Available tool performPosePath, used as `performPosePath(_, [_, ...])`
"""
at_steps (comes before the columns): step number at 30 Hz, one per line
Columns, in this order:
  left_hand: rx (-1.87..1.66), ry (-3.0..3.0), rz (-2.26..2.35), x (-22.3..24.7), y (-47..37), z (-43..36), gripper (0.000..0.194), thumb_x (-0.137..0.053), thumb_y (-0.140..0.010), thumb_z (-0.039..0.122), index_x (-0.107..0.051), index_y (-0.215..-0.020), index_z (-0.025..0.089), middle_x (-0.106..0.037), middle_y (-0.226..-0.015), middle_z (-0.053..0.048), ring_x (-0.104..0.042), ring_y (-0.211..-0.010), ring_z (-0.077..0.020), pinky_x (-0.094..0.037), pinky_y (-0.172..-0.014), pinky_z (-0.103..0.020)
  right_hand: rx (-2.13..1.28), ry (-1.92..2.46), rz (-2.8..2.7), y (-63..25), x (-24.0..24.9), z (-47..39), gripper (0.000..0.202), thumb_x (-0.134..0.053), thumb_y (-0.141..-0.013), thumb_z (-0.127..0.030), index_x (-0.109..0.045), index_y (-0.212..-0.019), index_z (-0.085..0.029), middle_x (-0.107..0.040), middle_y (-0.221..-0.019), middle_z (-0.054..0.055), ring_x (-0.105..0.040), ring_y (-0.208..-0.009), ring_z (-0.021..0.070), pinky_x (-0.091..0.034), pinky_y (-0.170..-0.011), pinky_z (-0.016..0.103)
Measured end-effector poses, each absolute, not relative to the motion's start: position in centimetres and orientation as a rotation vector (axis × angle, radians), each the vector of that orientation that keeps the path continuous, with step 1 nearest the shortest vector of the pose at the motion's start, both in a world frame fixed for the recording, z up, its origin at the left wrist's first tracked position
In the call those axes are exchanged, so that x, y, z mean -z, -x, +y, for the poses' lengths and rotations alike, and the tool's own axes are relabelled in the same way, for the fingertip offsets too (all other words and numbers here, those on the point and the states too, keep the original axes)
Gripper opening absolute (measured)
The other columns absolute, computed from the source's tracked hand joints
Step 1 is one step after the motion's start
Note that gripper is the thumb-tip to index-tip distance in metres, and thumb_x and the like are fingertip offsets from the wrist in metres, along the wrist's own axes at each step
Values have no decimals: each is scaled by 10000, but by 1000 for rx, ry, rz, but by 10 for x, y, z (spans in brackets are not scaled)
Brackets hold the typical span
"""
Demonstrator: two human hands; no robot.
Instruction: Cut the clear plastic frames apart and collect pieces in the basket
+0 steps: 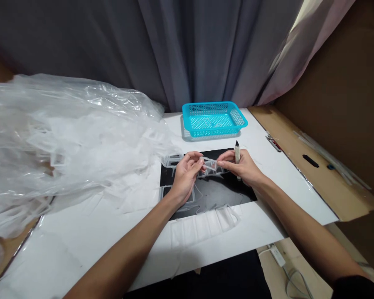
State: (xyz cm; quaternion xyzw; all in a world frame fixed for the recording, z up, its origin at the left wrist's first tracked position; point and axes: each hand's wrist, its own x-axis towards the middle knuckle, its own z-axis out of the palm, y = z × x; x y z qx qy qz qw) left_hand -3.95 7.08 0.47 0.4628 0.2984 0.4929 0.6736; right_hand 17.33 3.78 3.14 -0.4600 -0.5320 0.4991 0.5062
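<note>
Between my two hands is a small translucent plastic frame (210, 163), raised over a black mat (213, 195). My left hand (187, 174) pinches its left end, and the fingertips of my right hand (241, 166) pinch its right end. A pale pen-like tool with a dark pointed tip (237, 153) is also tucked in my right hand, tip upward. Other clear frames lie on the mat beneath and beside my left hand. Along the mat's near edge rests a row of similar translucent frames (202, 226).
A large clear plastic bag (81, 137) full of whitish translucent pieces covers the left side of the white table (112, 245). At the back stands a turquoise perforated basket (215, 120). A red-and-metal cutter (273, 143) and a black object (311, 160) lie on the right.
</note>
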Motion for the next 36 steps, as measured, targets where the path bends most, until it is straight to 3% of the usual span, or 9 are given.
performPosePath(11, [-1121, -1013, 668, -5, 37, 72, 182, -811, -983, 214, -689, -1105, 155, -680, -912, 17, -662, -775, -130, -587, -732, -270, -1207, 1048, -1328, -174, -33, 35, 399, -939, -843, -556, -829, -850, -173, -644, -653, 15, -588, -639, 131, -385, -522, 235])
performPosePath(16, [-1119, -1018, 669, -6, 37, 71, 197, -825, -975, 238, -683, -1087, 160, -669, -895, 22, -659, -777, -132, -585, -736, -272, -1180, 1082, -1377, -175, -33, 34, 448, -867, -901, -611, -831, -863, -166, -704, -737, 46, -625, -694, 143, -429, -569, 241])
performPosePath(22, [-1108, -1044, 669, -7, 36, 71, 218, -828, -972, 266, -676, -1087, 162, -663, -900, 19, -654, -780, -135, -579, -733, -276, -1113, 1155, -1393, -175, -32, 35, 458, -947, -798, -604, -809, -829, -169, -750, -790, 54, -641, -707, 163, -497, -644, 276])
performPosePath(27, [-1114, -1110, 696, -5, 34, 71, 345, -880, -925, 386, -684, -1114, 176, -667, -925, 6, -640, -768, -132, -559, -721, -267, -1175, 1143, -1372, -176, -32, 33, 463, -923, -826, -620, -791, -853, -177, -691, -728, 35, -598, -654, 150, -384, -522, 252])
performPosePath(30, [-1159, -1187, 726, -5, 33, 70, 420, -941, -852, 440, -709, -1115, 209, -682, -1032, -23, -656, -866, -145, -543, -758, -250, -1184, 1099, -1352, -176, -33, 33, 450, -920, -841, -609, -781, -859, -182, -664, -705, 20, -570, -630, 134, -350, -499, 242])
performPosePath(33, [-1174, -1303, 737, -8, 32, 66, 341, -939, -855, 432, -752, -1042, 216, -707, -1084, -46, -661, -953, -172, -533, -816, -260, -1167, 1066, -1347, -175, -37, 31, 426, -937, -836, -578, -780, -847, -183, -679, -728, 21, -591, -656, 135, -404, -530, 241])
performPosePath(36, [-1119, -1412, 701, -11, 31, 61, 276, -907, -892, 430, -788, -1006, 208, -744, -1015, -51, -674, -903, -183, -537, -823, -290, -1117, 1072, -1368, -172, -39, 29, 420, -969, -797, -562, -790, -827, -184, -712, -763, 27, -620, -681, 143, -481, -586, 251])
